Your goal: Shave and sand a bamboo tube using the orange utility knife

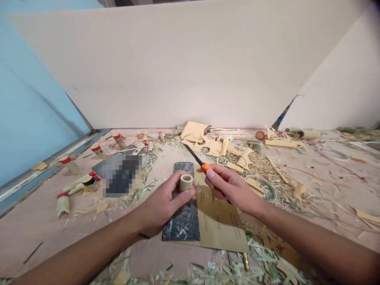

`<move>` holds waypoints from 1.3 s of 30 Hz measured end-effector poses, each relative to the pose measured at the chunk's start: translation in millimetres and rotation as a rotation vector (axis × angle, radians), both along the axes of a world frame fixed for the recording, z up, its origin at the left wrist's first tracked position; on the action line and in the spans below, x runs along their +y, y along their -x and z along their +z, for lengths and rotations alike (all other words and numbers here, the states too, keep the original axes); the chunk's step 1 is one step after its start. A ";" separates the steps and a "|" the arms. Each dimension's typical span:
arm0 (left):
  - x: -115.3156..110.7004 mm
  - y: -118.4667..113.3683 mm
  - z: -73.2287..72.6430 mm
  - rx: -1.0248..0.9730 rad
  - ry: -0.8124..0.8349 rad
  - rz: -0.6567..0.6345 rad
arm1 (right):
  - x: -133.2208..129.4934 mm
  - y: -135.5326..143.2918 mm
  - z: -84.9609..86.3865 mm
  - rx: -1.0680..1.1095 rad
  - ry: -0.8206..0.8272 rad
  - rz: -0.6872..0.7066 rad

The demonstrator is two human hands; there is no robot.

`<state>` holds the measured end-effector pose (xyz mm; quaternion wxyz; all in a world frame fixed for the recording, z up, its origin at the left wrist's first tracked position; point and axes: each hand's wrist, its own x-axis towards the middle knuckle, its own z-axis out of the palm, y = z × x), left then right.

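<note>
A short, hollow bamboo tube [186, 183] stands upright in my left hand [172, 197], its open end facing up and my thumb and fingers around it. My right hand [227, 184] is closed on the orange handle of a knife [194, 155]. The dark blade points up and to the left, above and apart from the tube. Beneath my left hand lies a black sanding sheet [184, 223] dusted with pale powder. A brown paper sheet [222, 225] with printing lies partly under it, below my right hand.
Several bamboo pieces with red ends [71, 165] lie and stand at the left. Cut yellow paper scraps [213, 146] and bamboo shavings [261, 170] are spread behind and right. A tape ring [271, 190] lies near my right forearm. A pale board [184, 67] rises at the back.
</note>
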<state>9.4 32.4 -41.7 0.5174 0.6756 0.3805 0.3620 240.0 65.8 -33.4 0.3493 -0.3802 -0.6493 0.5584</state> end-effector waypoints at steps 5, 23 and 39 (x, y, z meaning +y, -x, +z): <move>-4.2 -4.7 -5.0 -0.160 0.233 0.034 | 2.5 -5.7 -5.3 -0.243 -0.278 -0.022; 9.3 -2.0 -20.9 -0.283 0.341 0.136 | 9.1 -12.8 -5.1 -0.618 -0.765 0.012; 10.0 -10.5 -33.1 -0.191 0.252 0.200 | 4.4 -7.9 -18.4 -0.937 -0.937 0.137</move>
